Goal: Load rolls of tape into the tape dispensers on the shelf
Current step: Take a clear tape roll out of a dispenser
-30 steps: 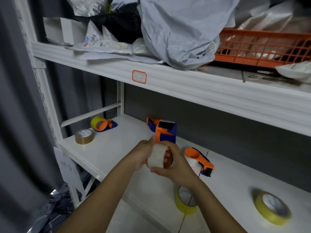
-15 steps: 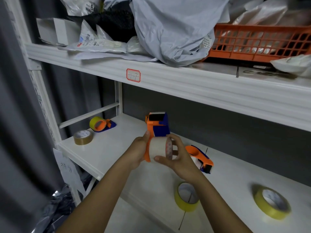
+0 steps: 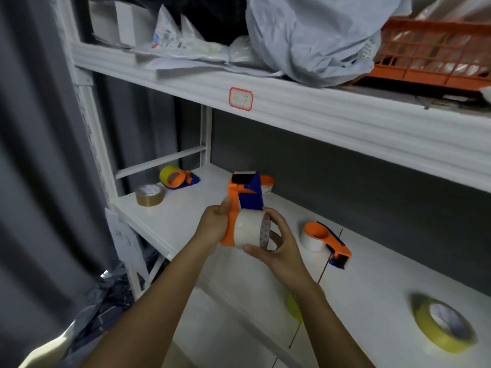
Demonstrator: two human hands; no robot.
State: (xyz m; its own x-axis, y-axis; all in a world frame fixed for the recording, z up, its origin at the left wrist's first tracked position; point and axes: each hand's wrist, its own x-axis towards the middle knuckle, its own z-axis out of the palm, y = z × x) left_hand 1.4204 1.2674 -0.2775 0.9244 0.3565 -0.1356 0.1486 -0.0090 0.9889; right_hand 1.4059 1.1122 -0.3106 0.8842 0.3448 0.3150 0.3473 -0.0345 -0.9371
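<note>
Change: While the left hand grips the orange dispenser, it now points up.
Tape: the white roll sits on it, above the shelf.
Right hand: fingers curl round the roll.
Meaning: nearly loaded.

The plastic tape dispenser held up over the shelf is orange with a dark blue guard and a black roller, and the roll of tape mounted on it is cloudy white. The metal shelf is plain white. On it lie a brown tape roll, a yellow tape roll with white core, and a second orange and blue dispenser. The latticed plastic basket above is orange.
</note>
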